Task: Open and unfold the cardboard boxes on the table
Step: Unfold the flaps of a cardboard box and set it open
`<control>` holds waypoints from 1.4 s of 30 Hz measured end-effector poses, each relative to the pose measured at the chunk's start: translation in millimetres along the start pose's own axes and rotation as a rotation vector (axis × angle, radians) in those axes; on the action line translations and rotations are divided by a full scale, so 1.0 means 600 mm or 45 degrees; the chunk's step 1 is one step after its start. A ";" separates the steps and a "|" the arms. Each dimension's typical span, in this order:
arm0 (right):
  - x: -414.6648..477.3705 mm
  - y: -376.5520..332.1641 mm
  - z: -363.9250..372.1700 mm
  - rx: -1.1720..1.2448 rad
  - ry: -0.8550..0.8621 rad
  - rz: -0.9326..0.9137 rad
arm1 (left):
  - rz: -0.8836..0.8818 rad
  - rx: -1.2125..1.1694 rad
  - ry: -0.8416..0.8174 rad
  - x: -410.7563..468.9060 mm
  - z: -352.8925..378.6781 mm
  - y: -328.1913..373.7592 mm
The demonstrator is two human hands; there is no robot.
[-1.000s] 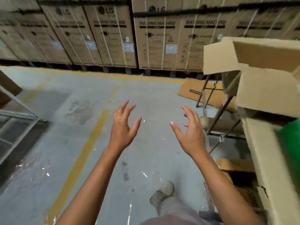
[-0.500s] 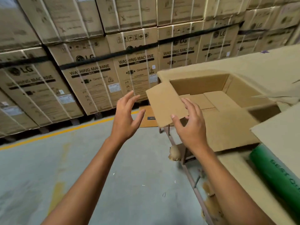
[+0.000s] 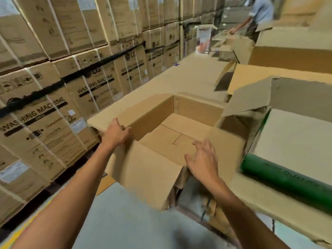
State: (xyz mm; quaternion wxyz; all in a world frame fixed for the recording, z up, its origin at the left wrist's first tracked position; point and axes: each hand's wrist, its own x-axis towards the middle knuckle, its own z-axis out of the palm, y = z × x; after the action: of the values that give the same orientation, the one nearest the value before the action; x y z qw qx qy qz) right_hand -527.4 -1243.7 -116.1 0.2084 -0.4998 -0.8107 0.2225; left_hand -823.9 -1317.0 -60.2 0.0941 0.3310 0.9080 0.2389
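An open brown cardboard box [image 3: 195, 106] stands at the near end of the long cardboard-covered table [image 3: 188, 76], flaps spread, its inside empty. Its near flap [image 3: 143, 173] hangs down over the table end. My left hand [image 3: 115, 133] grips the box's left wall at the near corner, fingers curled over the rim. Over the near right edge of the box hovers my right hand [image 3: 203, 160], fingers spread, touching or almost touching the cardboard. A second open box [image 3: 251, 97] with a torn grey flap stands to the right.
A green roll [image 3: 283, 178] lies on the table at the right beside flat cardboard [image 3: 294, 133]. Stacked washing machine cartons [image 3: 53, 112] wall off the left. Another person [image 3: 258, 13] works at the far end. Larger boxes [image 3: 291, 51] stand at the back right. Grey floor [image 3: 125, 221] lies below.
The view has swung from the floor up to the table. Both hands moved forward to the open box; my left hand has taken hold of its left wall.
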 end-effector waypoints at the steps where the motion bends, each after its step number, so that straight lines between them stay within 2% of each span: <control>1: -0.003 0.003 0.012 -0.012 -0.025 0.072 | -0.015 -0.005 -0.048 0.024 0.001 -0.004; 3: -0.013 0.007 0.031 0.077 -0.029 0.189 | -0.043 -0.022 -0.143 0.068 0.009 -0.020; 6: -0.026 -0.002 0.048 0.285 0.023 0.404 | -0.092 -0.228 -0.253 0.117 0.048 -0.050; 12: -0.033 -0.013 0.073 0.516 0.097 0.893 | -0.125 -0.619 -0.235 0.120 0.079 -0.074; 16: -0.060 -0.021 0.079 0.578 0.078 1.084 | -0.098 -0.678 -0.238 0.164 0.132 -0.157; 22: -0.117 -0.047 0.078 0.654 0.140 1.192 | -0.062 -0.801 -0.173 0.016 0.080 -0.180; 25: -0.145 -0.060 0.082 0.729 0.171 1.231 | -0.146 -0.868 -0.113 -0.025 0.094 -0.222; 29: -0.181 -0.084 0.090 0.915 0.311 1.159 | -0.212 -1.033 0.017 -0.129 0.048 -0.213; 34: -0.211 -0.118 0.077 0.965 0.345 1.039 | -0.262 -1.224 0.169 -0.181 -0.002 -0.206; 42: -0.264 -0.205 0.046 0.879 0.528 0.929 | -0.212 -1.360 0.147 -0.200 -0.080 -0.226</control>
State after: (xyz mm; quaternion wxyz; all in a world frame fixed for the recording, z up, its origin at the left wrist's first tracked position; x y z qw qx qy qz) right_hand -565.4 -1440.6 -87.2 0.4254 -0.6847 -0.4061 0.4304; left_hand -823.3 -1502.7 -84.4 0.2177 0.1506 0.6871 0.6767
